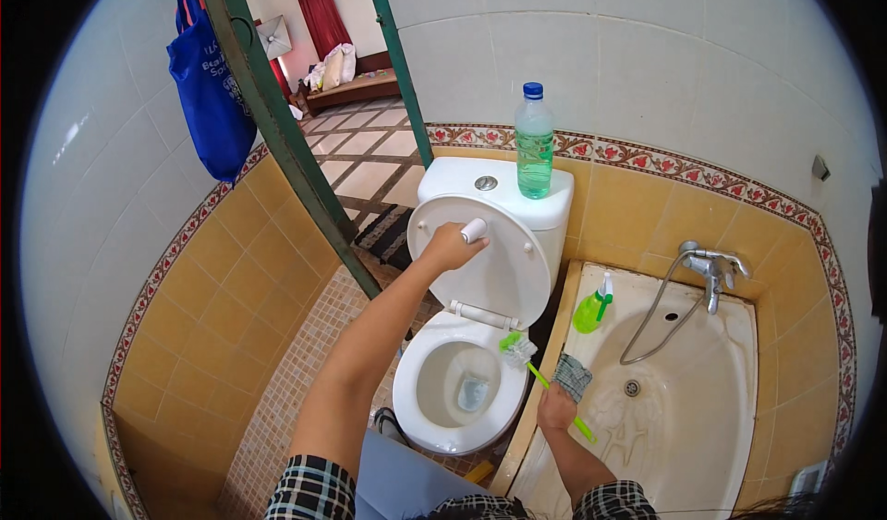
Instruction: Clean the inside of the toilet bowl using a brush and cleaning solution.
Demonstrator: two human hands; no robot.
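My left hand is closed around a small white cylinder, in front of the raised toilet lid. Below, the white toilet seat lies on the bowl, with water at its bottom. In my right hand are a toilet brush's green handle and a folded checked cloth. The brush head, green and white, is over the seat's right rim; contact cannot be told. On the cistern stands a blue-capped bottle of green liquid.
A bathtub is at the right, with a green spray bottle on its rim and a mixer tap with a hose on the wall. A blue bag hangs beside the green door frame. A dark striped mat lies by the doorway.
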